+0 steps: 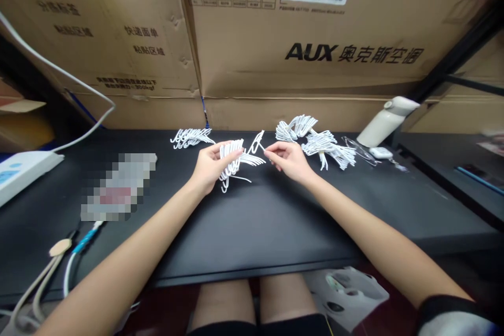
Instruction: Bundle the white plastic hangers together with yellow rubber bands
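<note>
My left hand (210, 167) is closed around a bunch of thin white hooks (232, 157), their curved ends hanging below the fingers and their straight ends pointing right. Just to its right, my right hand (289, 160) pinches the end of a single white hook (256, 142) between thumb and fingertips. That piece stands slightly raised, close beside the bunch. Behind my left hand lies a small pile of similar hooks (191, 137). Beyond my right hand are two bundles of white pieces, one at the back (296, 127) and one nearer (329, 149).
A white bottle (388, 122) leans at the right rear, near a small white case (380, 153) and glasses (359, 150). Left on the black table (252, 241) lie a blurred-out device (120, 186) with a cable and a white box (27, 170). Large cartons (244, 73) stand behind.
</note>
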`<state>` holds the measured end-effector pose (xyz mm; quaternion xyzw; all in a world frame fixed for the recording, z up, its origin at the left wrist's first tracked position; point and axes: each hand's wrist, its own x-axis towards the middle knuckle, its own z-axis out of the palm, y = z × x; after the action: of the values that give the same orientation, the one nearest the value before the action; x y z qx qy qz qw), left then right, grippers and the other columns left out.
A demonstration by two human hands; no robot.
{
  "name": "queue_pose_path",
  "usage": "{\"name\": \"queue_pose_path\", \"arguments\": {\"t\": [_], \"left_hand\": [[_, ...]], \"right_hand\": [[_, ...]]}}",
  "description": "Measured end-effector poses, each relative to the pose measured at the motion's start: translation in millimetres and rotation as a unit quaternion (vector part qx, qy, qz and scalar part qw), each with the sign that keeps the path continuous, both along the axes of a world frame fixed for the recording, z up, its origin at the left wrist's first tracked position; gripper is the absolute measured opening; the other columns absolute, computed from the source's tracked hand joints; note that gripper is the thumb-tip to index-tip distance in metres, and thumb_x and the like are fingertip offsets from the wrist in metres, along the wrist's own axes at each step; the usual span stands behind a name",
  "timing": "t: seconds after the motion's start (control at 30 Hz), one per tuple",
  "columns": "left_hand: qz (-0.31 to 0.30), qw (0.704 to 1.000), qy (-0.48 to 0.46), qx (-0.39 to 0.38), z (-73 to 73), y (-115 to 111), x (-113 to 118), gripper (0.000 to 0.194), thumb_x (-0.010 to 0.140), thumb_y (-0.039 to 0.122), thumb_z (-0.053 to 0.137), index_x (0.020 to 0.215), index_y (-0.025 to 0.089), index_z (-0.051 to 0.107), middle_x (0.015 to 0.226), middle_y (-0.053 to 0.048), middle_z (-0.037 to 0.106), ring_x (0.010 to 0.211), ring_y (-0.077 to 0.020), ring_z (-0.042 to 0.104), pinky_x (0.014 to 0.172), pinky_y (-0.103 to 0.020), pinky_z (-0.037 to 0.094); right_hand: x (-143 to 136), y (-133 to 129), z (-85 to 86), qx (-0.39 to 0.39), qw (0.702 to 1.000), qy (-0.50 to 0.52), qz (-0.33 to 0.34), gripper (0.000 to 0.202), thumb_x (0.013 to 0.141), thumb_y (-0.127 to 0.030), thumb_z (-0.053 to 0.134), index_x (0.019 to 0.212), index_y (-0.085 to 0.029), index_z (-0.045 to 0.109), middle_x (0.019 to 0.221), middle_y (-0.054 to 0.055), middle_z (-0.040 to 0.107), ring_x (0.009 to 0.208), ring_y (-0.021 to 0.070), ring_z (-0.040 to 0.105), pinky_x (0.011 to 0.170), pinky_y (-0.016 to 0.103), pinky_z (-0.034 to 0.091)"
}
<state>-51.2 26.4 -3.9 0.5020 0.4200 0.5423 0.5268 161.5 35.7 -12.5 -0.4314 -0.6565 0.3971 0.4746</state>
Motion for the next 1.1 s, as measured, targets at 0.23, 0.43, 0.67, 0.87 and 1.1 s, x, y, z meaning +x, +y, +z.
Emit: {"name": "queue_pose_path", "arguments": {"t": [0.23,0.43,0.67,0.87,1.1], "left_hand": [[-0.005,1.0,0.022,0.015,-1.0,0,-1,0.049,0.059,0.036,0.083,0.101,0.013,0.07,0.093,-0.011,0.073,0.075,-0.0199,0.068,0.066,-0.03,0.055],[-0.018,0.999,0.042,0.007,-0.1,-3,0,0.052,0.059,0.036,0.083,0.104,0.012,0.069,0.097,-0.012,0.073,0.081,-0.0224,0.069,0.072,-0.032,0.054],[-0.01,0.999,0.049,0.0,3.4,-6,2,0.051,0.057,0.035,0.084,0.101,0.013,0.071,0.094,-0.011,0.074,0.08,-0.0208,0.069,0.073,-0.029,0.053],[-0.021,0.998,0.052,-0.003,3.9,-7,3,0.047,0.056,0.036,0.084,0.097,0.015,0.072,0.086,-0.008,0.074,0.071,-0.019,0.068,0.066,-0.028,0.053],[-0.003,0.999,0.046,0.007,3.4,-5,1,0.049,0.057,0.035,0.083,0.1,0.014,0.071,0.088,-0.008,0.074,0.072,-0.0179,0.067,0.069,-0.028,0.052]], "right_hand": [[0,-5,8.1,-0.027,0.998,-0.038,0.051,0.026,0.074,-0.037,0.067,0.078,-0.011,0.065,0.054,-0.001,0.055,0.044,0.0079,0.048,0.04,0.02,0.038],[5,-5,15.2,-0.054,0.992,-0.071,0.086,0.026,0.072,-0.037,0.068,0.076,-0.011,0.066,0.058,0.001,0.059,0.05,0.0107,0.054,0.045,0.023,0.046],[4,-9,16.0,-0.031,0.989,-0.082,0.115,0.024,0.074,-0.037,0.066,0.076,-0.013,0.068,0.058,0.0,0.059,0.051,0.0114,0.054,0.051,0.026,0.049],[-1,-9,10.7,-0.078,0.986,-0.024,0.144,0.024,0.073,-0.036,0.067,0.078,-0.012,0.069,0.059,0.0,0.06,0.051,0.0098,0.053,0.052,0.025,0.049],[-5,-11,11.4,-0.115,0.985,0.05,0.114,0.025,0.072,-0.036,0.069,0.081,-0.012,0.07,0.062,0.0,0.059,0.053,0.0082,0.05,0.046,0.02,0.043]]}}
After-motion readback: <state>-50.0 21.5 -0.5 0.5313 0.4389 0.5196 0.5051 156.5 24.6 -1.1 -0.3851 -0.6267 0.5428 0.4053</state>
